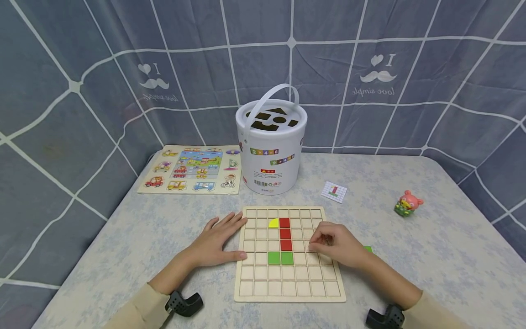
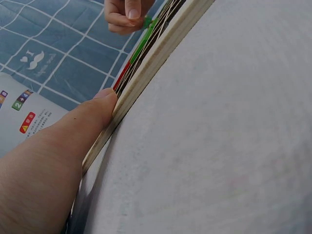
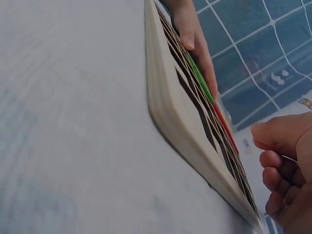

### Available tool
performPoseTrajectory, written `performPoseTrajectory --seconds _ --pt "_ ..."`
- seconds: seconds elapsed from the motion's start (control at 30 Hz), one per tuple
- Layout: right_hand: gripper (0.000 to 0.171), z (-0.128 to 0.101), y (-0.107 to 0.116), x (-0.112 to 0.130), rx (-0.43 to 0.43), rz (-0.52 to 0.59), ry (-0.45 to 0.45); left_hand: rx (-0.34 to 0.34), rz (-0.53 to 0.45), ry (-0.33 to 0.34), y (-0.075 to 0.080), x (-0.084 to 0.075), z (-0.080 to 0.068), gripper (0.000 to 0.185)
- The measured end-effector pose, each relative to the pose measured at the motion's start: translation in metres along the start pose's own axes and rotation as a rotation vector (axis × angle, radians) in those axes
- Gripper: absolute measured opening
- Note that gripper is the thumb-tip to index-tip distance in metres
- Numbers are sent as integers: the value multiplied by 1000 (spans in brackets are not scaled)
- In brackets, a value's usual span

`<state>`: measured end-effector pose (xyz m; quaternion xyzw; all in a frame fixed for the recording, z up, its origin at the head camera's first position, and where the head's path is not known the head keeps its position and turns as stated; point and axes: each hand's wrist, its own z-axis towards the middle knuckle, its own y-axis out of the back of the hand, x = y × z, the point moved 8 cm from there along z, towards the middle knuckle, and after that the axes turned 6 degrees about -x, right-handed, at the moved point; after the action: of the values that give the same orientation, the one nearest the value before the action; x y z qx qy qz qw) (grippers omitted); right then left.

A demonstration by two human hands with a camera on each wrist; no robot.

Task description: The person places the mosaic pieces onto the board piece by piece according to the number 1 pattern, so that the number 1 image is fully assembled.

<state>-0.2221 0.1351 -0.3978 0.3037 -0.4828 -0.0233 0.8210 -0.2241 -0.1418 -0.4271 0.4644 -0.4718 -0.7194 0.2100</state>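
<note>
A wooden grid board (image 1: 287, 278) lies on the table in front of me. It holds a yellow quarter-round tile (image 1: 273, 223), a column of three red tiles (image 1: 285, 234) and two green tiles (image 1: 281, 258). My left hand (image 1: 219, 240) lies flat beside the board, its thumb (image 2: 100, 105) against the board's left edge (image 2: 141, 83). My right hand (image 1: 330, 244) rests on the board's right side with fingers curled (image 3: 282, 161). A bit of green (image 2: 147, 22) shows at its fingertips; whether it is held is unclear.
A white bucket (image 1: 271, 151) with a shape-sorter lid stands behind the board. A vehicle puzzle board (image 1: 191, 170) lies at back left. A small pattern card (image 1: 334, 191) and a pink toy figure (image 1: 407, 204) sit to the right. A loose green piece (image 1: 368, 249) lies behind my right hand.
</note>
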Motion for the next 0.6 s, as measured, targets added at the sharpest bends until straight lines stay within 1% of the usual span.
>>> performPoseTrajectory --seconds 0.13,0.4,0.6 --pt "15 -4 13 -4 -33 -20 -7 4 -6 -2 1 -1 -1 90" --pt "14 -16 37 -10 -77 -54 -29 0 -6 -6 1 -2 -1 90" --pt "15 -24 53 -18 -109 -107 -56 -2 -8 -5 1 -2 -1 90"
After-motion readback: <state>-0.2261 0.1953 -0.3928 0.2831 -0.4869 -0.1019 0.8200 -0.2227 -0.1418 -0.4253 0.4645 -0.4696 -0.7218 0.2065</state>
